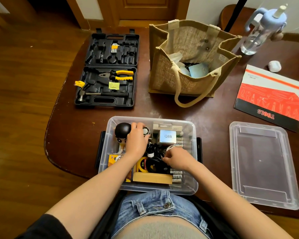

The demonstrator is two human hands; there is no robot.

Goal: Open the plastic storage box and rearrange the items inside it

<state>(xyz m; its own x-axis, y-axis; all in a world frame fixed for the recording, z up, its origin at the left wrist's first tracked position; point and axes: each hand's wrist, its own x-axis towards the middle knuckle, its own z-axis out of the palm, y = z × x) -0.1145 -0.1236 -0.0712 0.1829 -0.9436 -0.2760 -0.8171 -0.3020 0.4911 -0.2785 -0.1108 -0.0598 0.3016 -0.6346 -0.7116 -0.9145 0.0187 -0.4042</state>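
A single wide-angle head camera is looking forward and steeply down from above the seated person's lap. It is sitting close over the box [110,163] at the table's [211,114] near edge, taking in both forearms from below. Farther up, it is catching the toolcase [107,100], bag [164,73], floor and door. Straight edges are bending near the borders.

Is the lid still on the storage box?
No, the clear lid lies flat on the table to the right of the open storage box, with both hands inside the box.
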